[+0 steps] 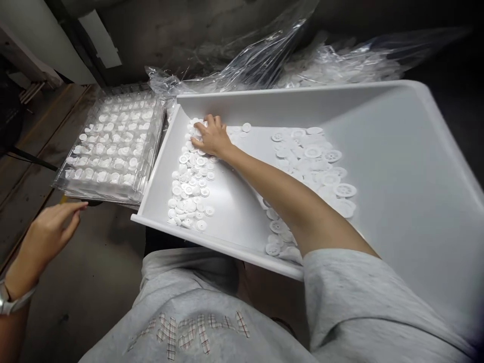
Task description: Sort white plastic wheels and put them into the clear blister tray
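Note:
My right hand reaches into the far left corner of a large white tray. Its fingers are spread and bent, touching a heap of small white plastic wheels along the left wall. Larger white spoked wheels lie in the middle of the tray, partly behind my forearm. My left hand, with a watch on the wrist, hovers apart from everything at the left. Its fingers are stretched out, with no object visible in them. Nearest to it is a clear plastic tray with rows of pockets holding small white parts.
Behind the white tray lie clear plastic bags, one with many white pieces in it. The tray's raised walls surround the wheels. The compartment tray stands just left of the white tray, with dark floor below.

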Available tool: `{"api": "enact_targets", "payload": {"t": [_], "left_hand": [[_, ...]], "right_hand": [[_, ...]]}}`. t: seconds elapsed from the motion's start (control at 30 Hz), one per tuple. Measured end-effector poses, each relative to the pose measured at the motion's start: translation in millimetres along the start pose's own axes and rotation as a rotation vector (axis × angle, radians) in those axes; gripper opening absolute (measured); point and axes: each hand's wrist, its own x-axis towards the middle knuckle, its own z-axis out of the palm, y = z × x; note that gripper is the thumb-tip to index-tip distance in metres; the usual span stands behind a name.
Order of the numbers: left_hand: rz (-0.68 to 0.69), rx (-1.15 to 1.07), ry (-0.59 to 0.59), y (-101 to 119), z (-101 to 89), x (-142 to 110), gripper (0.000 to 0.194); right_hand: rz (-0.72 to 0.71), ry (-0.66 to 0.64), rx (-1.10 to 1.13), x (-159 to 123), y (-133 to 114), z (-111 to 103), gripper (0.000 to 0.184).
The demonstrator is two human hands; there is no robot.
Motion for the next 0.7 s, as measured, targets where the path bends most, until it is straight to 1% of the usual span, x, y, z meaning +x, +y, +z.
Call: {"api": "enact_targets", "payload": {"t": [0.1,0.17,0.27,0.37,0.47,0.53,0.6,0.7], "left_hand": [[-0.008,-0.062,-0.010,11,2.0,-19,0.023],[-0.019,-0.124,0.016,17,3.7,-28,0.022],[-0.045,-0.243,0.077,28,6.4,-35,0.024],[-0.091,-0.367,0.134,44,8.1,-36,0.024],[-0.124,-0.509,0.202,67,11.1,-30,0.026],[-0.135,-0.625,0.270,84,15.7,-22,0.030],[-0.149,-0.762,0.372,102,21.9,-11,0.030],[-0.198,-1.030,0.562,127,30.0,12,0.025]], "right_hand": [[0.021,0.050,0.028,3,-5,0,0.040],[0.036,0.070,0.053,5,-7,2,0.038],[0.050,0.080,0.093,5,-10,5,0.036],[0.062,0.077,0.132,5,-10,7,0.036],[0.086,0.071,0.174,7,-7,8,0.035],[0.107,0.068,0.202,10,-5,7,0.035],[0.128,0.069,0.226,11,-3,5,0.035],[0.160,0.083,0.257,11,-4,0,0.034]]}}
